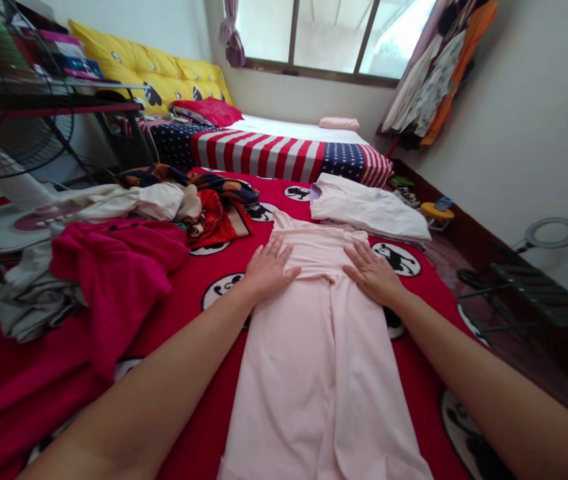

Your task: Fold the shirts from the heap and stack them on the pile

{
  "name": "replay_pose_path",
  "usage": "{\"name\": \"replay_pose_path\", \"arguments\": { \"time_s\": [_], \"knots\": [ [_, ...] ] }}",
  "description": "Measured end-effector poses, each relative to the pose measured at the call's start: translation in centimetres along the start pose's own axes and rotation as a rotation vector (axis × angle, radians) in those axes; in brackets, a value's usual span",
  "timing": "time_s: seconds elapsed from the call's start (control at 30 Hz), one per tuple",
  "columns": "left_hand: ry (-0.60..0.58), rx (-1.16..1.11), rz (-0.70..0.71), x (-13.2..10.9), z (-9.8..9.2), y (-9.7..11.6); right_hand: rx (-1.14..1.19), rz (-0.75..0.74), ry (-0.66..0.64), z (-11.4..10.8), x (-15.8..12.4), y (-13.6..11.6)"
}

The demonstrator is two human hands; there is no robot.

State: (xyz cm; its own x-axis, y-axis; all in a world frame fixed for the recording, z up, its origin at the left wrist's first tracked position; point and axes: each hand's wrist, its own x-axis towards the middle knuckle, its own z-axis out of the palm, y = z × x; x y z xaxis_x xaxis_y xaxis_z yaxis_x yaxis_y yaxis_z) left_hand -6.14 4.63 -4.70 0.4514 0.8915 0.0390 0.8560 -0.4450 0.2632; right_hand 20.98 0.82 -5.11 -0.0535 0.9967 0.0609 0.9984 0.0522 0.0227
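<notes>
A pale pink garment (317, 373) lies spread lengthwise on a red bedspread (24, 380) printed with black-and-white cartoon circles. My left hand (269, 270) rests flat on its upper part near the left edge, fingers apart. My right hand (371, 272) presses flat on the opposite side, gripping nothing. Beyond the garment's top lies a folded white T-shirt (369, 208). To my left sits a rumpled magenta cloth (117, 280), with crumpled grey clothing (39, 300) beside it. A red patterned cloth (219, 213) lies heaped farther away.
A standing fan (14, 100) and a shelf are at the far left. Beyond the bedspread is a bed with a flag-patterned cover (264, 153), a yellow cushion (149, 73) and a red pillow (209, 111). A wall (529, 120) runs along the right.
</notes>
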Motion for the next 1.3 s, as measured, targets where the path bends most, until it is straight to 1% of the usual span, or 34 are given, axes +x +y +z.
{"name": "replay_pose_path", "arguments": {
  "time_s": [0.1,0.17,0.27,0.33,0.4,0.5,0.63,0.7,0.77,0.87,0.97,1.07,1.13,1.2,1.3],
  "knots": [
    [0.038,0.034,0.014,0.0,0.1,0.0,-0.003,0.054,0.009,-0.3,-0.5,-0.5],
    [0.061,0.045,0.031,-0.1,0.2,0.0,-0.005,0.073,-0.002,-0.5,-1.5,-0.9],
    [0.088,0.044,0.042,-0.9,0.5,-0.1,-0.013,0.059,-0.032,-0.6,-4.1,-1.1],
    [0.105,0.045,0.052,-2.1,0.7,0.0,-0.013,0.037,-0.034,-0.5,-6.5,-1.0],
    [0.118,0.053,0.086,-4.0,0.9,0.1,-0.010,0.012,-0.021,-0.5,-9.0,-1.0],
    [0.133,0.070,0.162,-7.7,1.0,0.2,0.008,-0.016,-0.009,-0.6,-13.0,-1.4],
    [0.110,0.086,0.237,-12.4,1.1,0.2,0.092,-0.079,0.010,-1.1,-17.9,-2.4],
    [0.076,0.074,0.282,-14.3,0.8,-0.1,0.173,-0.141,0.037,-1.6,-20.1,-2.8],
    [0.021,0.033,0.363,-15.9,0.1,-0.7,0.266,-0.219,0.054,-2.3,-22.0,-2.9],
    [-0.107,-0.090,0.471,-18.2,-1.8,-1.8,0.389,-0.318,0.029,-3.2,-24.2,-2.7],
    [-0.251,-0.198,0.515,-20.3,-4.0,-2.8,0.448,-0.377,0.004,-3.6,-25.4,-2.5],
    [-0.334,-0.201,0.530,-21.6,-5.0,-3.1,0.447,-0.411,0.030,-3.0,-25.4,-2.9],
    [-0.328,-0.184,0.562,-21.7,-4.9,-2.8,0.447,-0.449,0.049,-2.2,-24.8,-3.2],
    [-0.294,-0.163,0.626,-21.3,-4.3,-2.1,0.463,-0.502,0.057,-1.5,-24.0,-3.5],
    [-0.245,-0.159,0.737,-20.5,-3.7,-1.0,0.508,-0.566,0.029,-1.5,-22.8,-3.8]
  ]
}}
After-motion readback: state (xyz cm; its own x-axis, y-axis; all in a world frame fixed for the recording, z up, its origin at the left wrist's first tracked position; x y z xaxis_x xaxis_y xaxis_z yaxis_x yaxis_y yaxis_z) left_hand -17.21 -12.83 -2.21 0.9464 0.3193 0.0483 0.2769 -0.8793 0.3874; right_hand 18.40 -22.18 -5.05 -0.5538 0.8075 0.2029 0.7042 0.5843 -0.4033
